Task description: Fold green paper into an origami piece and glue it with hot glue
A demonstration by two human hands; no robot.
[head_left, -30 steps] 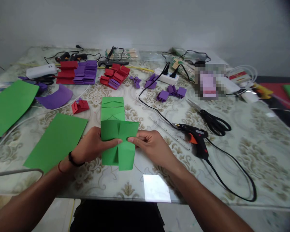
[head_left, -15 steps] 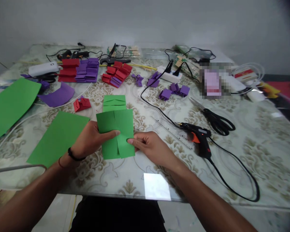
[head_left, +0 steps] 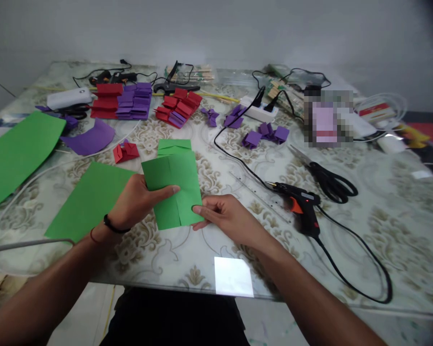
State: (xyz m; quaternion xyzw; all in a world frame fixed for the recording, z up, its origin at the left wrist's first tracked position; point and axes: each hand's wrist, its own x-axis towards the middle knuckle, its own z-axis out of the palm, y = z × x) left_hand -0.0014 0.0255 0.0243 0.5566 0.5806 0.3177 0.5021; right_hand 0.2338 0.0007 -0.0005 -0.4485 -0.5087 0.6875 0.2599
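Observation:
Between my two hands is a folded sheet of green paper (head_left: 175,180), lifted off the table, with a crease line down its middle. My left hand (head_left: 140,199) grips its left edge, thumb lying across the front. At the lower right corner, my right hand (head_left: 220,214) pinches the paper between thumb and fingers. Just behind it lies another folded green piece (head_left: 175,145), partly covered. A flat green sheet (head_left: 90,199) rests under and beside my left forearm. A small red folded paper piece (head_left: 125,151) sits beyond my left hand.
On the right lie a glue gun (head_left: 298,202) with its cord, black-handled scissors (head_left: 332,182) and a clear ruler (head_left: 261,197). Red and purple folded pieces (head_left: 120,102) stand toward the back. A power strip (head_left: 259,109) holds plugs. A larger green sheet (head_left: 21,156) lies far left.
The green paper has tilted a little, and its center slit looks more closed. Both hands keep their grip. The whole view has shifted slightly.

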